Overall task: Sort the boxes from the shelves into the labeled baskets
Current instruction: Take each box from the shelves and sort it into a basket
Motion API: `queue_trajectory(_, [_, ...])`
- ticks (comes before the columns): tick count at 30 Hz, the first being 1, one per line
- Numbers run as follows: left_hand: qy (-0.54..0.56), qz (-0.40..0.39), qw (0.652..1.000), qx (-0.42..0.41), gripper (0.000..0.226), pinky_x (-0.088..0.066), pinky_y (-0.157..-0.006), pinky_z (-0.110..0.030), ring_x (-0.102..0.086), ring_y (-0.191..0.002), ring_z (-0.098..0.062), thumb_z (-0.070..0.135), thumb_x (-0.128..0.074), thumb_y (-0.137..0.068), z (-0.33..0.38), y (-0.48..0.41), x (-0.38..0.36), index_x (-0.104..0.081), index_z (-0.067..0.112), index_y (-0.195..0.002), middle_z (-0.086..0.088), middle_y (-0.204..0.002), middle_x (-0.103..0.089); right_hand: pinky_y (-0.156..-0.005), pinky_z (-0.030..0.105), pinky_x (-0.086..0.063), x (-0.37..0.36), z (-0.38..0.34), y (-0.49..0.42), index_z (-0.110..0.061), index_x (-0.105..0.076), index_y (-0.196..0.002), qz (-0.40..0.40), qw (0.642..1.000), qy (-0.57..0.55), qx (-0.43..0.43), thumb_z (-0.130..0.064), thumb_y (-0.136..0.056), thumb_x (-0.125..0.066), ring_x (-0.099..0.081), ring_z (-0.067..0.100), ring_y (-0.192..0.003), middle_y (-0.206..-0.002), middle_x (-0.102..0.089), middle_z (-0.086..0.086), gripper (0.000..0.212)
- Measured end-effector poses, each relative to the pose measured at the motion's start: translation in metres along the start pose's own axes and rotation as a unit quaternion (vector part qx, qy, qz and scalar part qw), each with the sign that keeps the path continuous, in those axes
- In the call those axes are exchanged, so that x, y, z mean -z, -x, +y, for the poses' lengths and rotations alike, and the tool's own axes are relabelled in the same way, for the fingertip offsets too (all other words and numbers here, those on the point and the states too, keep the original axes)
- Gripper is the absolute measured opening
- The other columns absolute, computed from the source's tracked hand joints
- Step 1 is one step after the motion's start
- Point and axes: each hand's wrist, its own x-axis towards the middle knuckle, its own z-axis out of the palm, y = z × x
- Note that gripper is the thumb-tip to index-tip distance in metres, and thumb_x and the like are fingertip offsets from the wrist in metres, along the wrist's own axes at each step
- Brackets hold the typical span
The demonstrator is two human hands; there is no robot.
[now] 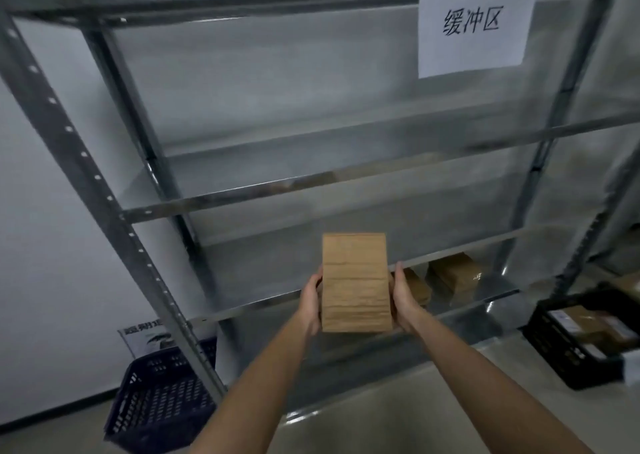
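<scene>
Frame centre: my left hand [309,304] and right hand [402,300] clamp an unmarked brown box [355,283] by its sides, before the shelf [311,183]. Upper right, sign [474,20] reads 缓冲区. Blue basket [162,394] lower left, label [145,337] blurred; black basket [571,346] right.

One head-worn wide-angle view, and it faced forward and down, close up to the metal shelving [242,193], straight lines bowing toward the frame's edges. The left hand [309,303] and right hand [403,297] gripped the cardboard box [355,283] dead centre, low in frame.
</scene>
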Motion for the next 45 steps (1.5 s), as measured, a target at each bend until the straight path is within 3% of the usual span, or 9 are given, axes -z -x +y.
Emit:
queue_trajectory(4, [-0.025, 0.004, 0.996, -0.083, 0.043, -0.053, -0.049, -0.022, -0.067, -0.060, -0.013, 0.016, -0.029, -0.101, 0.042, 0.027, -0.017, -0.063, 0.006, -0.127, -0.003, -0.075, -0.071, -0.112, 0.053, -0.036, 0.003, -0.050, 0.044, -0.015, -0.051, -0.142, -0.007, 1.000, 0.002, 0.017, -0.082, -0.086, -0.010, -0.055, 0.033, -0.126, -0.134, -0.060, 0.019, 0.096])
queue_trajectory(8, [-0.010, -0.036, 0.992, -0.124, 0.060, -0.053, -0.051, -0.023, -0.064, -0.062, -0.012, -0.005, -0.025, -0.088, 0.070, 0.044, -0.045, -0.051, 0.006, -0.141, -0.007, -0.091, -0.067, -0.115, 0.047, -0.031, 0.013, -0.094, 0.072, -0.018, -0.044, -0.147, 0.001, 0.999, 0.013, 0.043, -0.082, -0.086, -0.004, -0.047, 0.030, -0.135, -0.142, -0.054, 0.015, 0.097])
queue_trajectory(13, [0.009, -0.056, 0.988, -0.147, 0.057, -0.052, -0.059, -0.021, -0.061, -0.084, -0.017, -0.013, -0.024, -0.092, 0.096, 0.041, -0.086, -0.053, 0.005, -0.137, -0.011, -0.104, -0.066, -0.118, 0.046, -0.031, 0.035, -0.148, 0.086, -0.014, -0.051, -0.142, 0.011, 0.996, -0.045, 0.080, -0.080, -0.089, -0.007, -0.051, 0.029, -0.131, -0.135, -0.060, 0.016, 0.095])
queue_trajectory(16, [0.006, -0.062, 0.986, -0.154, 0.061, -0.051, -0.072, -0.026, -0.062, -0.106, -0.020, -0.020, -0.031, -0.084, 0.108, 0.041, -0.111, -0.067, 0.018, -0.115, -0.007, -0.122, -0.067, -0.098, 0.043, -0.048, 0.052, -0.177, 0.094, -0.012, -0.065, -0.120, -0.016, 0.993, -0.083, 0.085, -0.074, -0.093, -0.009, -0.067, 0.028, -0.104, -0.111, -0.072, 0.016, 0.088])
queue_trajectory(25, [0.087, -0.029, 0.978, -0.190, 0.058, -0.056, -0.059, -0.022, -0.066, -0.098, -0.023, -0.026, -0.034, -0.081, 0.124, 0.012, -0.175, -0.070, 0.014, -0.103, -0.017, -0.125, -0.067, -0.078, 0.037, -0.054, 0.099, -0.237, 0.084, -0.011, -0.071, -0.105, -0.060, 0.995, 0.025, 0.070, -0.055, -0.097, -0.041, -0.069, 0.026, -0.084, -0.093, -0.075, 0.015, 0.054])
queue_trajectory(29, [0.146, -0.030, 0.973, -0.178, 0.056, -0.052, -0.093, -0.034, -0.061, -0.118, -0.029, -0.023, -0.030, -0.086, 0.128, 0.008, -0.200, -0.058, 0.006, -0.125, -0.016, -0.122, -0.064, -0.068, 0.029, -0.053, 0.108, -0.239, 0.068, -0.006, -0.067, -0.117, -0.052, 0.992, 0.038, 0.105, -0.040, -0.097, -0.037, -0.069, 0.022, -0.075, -0.091, -0.076, 0.010, 0.050])
queue_trajectory(32, [0.138, -0.038, 0.976, -0.163, 0.055, -0.047, -0.108, -0.048, -0.057, -0.127, -0.040, -0.008, -0.031, -0.090, 0.125, -0.005, -0.210, -0.054, 0.005, -0.139, -0.020, -0.125, -0.066, -0.069, 0.031, -0.055, 0.113, -0.239, 0.060, -0.005, -0.055, -0.134, -0.061, 0.989, 0.019, 0.136, -0.024, -0.097, -0.033, -0.069, 0.025, -0.091, -0.106, -0.074, 0.012, 0.047])
queue_trajectory(37, [0.031, -0.005, 0.985, -0.170, 0.044, -0.051, -0.100, -0.051, -0.059, -0.123, -0.030, 0.053, -0.063, -0.085, 0.110, -0.023, -0.236, -0.071, 0.029, -0.122, -0.009, -0.133, -0.064, -0.063, 0.029, -0.058, 0.131, -0.239, 0.057, -0.019, -0.039, -0.147, -0.056, 0.981, -0.029, 0.185, -0.006, -0.094, -0.026, -0.065, 0.027, -0.100, -0.121, -0.064, 0.014, 0.056])
queue_trajectory(45, [0.005, -0.022, 0.982, -0.187, 0.028, -0.050, -0.102, -0.052, -0.068, -0.111, -0.025, 0.044, -0.066, -0.093, 0.085, -0.034, -0.310, -0.072, 0.024, -0.111, -0.005, -0.111, -0.075, -0.063, 0.031, -0.057, 0.198, -0.250, 0.046, -0.031, -0.036, -0.148, 0.026, 0.976, -0.006, 0.216, -0.019, -0.102, -0.030, -0.066, 0.031, -0.100, -0.126, -0.063, 0.015, 0.048])
